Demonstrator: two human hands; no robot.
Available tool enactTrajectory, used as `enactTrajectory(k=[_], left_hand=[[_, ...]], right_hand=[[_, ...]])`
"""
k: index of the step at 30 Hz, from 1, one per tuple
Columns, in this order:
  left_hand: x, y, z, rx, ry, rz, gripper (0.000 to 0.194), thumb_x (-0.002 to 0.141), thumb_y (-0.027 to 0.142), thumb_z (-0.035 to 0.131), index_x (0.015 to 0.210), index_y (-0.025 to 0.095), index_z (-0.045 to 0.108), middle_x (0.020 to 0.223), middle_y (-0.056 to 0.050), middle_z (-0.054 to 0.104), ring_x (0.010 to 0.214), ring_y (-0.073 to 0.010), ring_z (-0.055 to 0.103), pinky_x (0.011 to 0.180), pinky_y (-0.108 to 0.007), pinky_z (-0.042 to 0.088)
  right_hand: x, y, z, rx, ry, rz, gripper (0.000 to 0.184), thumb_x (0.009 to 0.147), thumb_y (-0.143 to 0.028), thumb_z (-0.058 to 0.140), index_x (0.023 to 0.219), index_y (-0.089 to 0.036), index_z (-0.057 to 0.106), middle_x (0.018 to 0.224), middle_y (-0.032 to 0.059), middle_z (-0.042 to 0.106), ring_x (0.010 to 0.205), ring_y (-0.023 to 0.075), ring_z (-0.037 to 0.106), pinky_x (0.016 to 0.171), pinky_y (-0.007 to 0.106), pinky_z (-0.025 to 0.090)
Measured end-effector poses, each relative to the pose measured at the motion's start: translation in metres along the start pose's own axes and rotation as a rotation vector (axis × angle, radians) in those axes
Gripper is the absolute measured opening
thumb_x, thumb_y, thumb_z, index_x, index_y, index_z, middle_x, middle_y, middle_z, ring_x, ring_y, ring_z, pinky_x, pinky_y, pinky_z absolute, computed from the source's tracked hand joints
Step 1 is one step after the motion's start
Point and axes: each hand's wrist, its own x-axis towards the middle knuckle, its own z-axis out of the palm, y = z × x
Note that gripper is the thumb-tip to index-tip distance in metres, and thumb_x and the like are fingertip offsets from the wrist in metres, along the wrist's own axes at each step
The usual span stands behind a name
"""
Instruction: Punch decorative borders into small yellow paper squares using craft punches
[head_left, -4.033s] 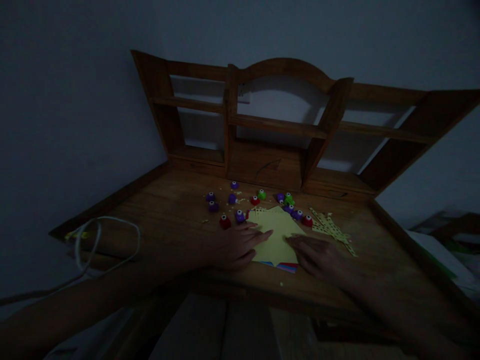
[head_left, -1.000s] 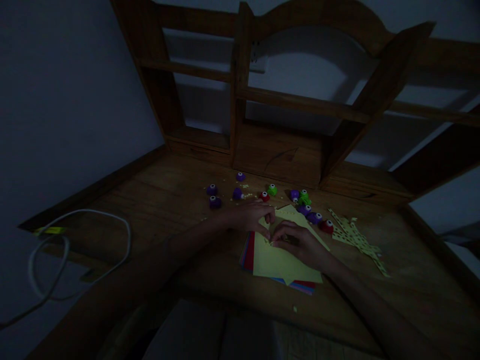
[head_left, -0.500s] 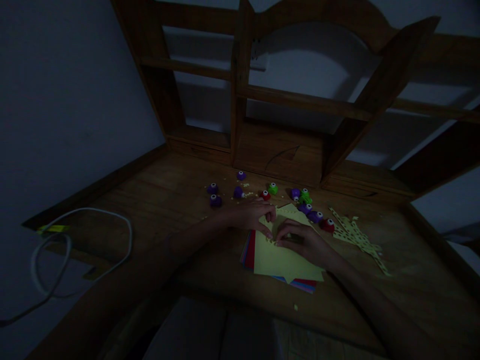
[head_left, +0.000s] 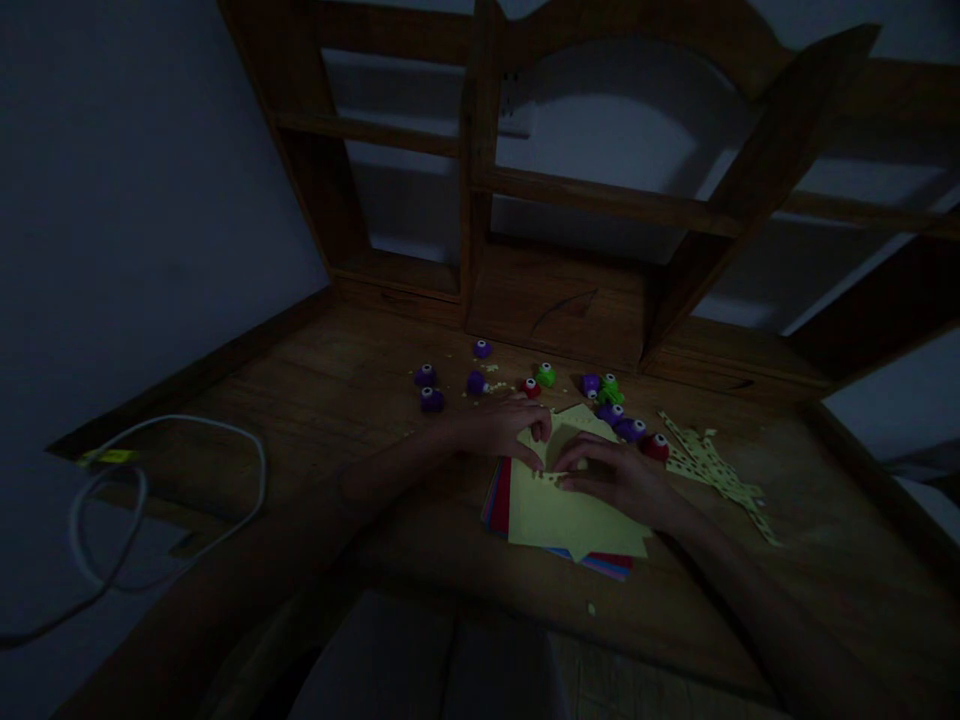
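Observation:
A yellow sheet (head_left: 577,520) lies on top of a stack of coloured paper (head_left: 499,498) on the wooden desk. Between my fingertips runs a short yellow paper strip (head_left: 550,477) with a row of small punched holes. My left hand (head_left: 506,425) rests on the sheet's left part, fingers curled, its thumb and fingertip closed at the strip's left end. From the right, my right hand (head_left: 611,475) pinches the strip's other end, thumb below and fingers above. The dim light blurs the exact grip.
Several purple, green and red craft punches stand behind the paper, among them a red punch (head_left: 655,447) and a green punch (head_left: 546,375). Punched yellow strips (head_left: 716,475) are heaped at right. A white cable (head_left: 259,460) loops at left; wooden shelves (head_left: 555,290) rise behind.
My right hand has shifted slightly right, away from the left fingertips, and more of the punched strip shows between them. My left hand stays nearly in place.

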Motion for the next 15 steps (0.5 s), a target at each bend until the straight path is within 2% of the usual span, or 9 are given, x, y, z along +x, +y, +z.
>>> enactTrajectory(k=[5, 10, 15], left_hand=[[0.0, 0.001, 0.0, 0.022, -0.003, 0.004, 0.032, 0.076, 0.043, 0.067, 0.094, 0.019, 0.056, 0.097, -0.003, 0.059, 0.097, -0.0197, 0.051, 0.083, -0.028, 0.035], [0.0, 0.002, 0.0, 0.028, -0.009, -0.011, 0.033, 0.075, 0.045, 0.067, 0.093, 0.019, 0.056, 0.096, -0.003, 0.059, 0.097, -0.02, 0.051, 0.083, -0.028, 0.034], [0.0, -0.002, 0.002, 0.027, 0.005, 0.01, 0.035, 0.075, 0.046, 0.068, 0.093, 0.019, 0.055, 0.094, -0.002, 0.059, 0.096, -0.0195, 0.051, 0.082, -0.027, 0.034]], right_hand=[[-0.001, 0.002, -0.002, -0.013, 0.025, 0.034, 0.021, 0.081, -0.039, 0.064, 0.093, -0.022, 0.068, 0.094, 0.0045, 0.065, 0.089, 0.0185, 0.061, 0.082, 0.033, 0.048], [0.001, 0.0, 0.007, 0.003, 0.038, -0.027, 0.018, 0.084, -0.037, 0.062, 0.095, -0.024, 0.07, 0.095, 0.0048, 0.064, 0.09, 0.0183, 0.06, 0.081, 0.033, 0.049], [0.0, 0.006, 0.005, 0.023, 0.062, -0.05, 0.017, 0.08, -0.039, 0.066, 0.086, -0.025, 0.074, 0.093, 0.0055, 0.063, 0.086, 0.0179, 0.061, 0.078, 0.032, 0.049]])
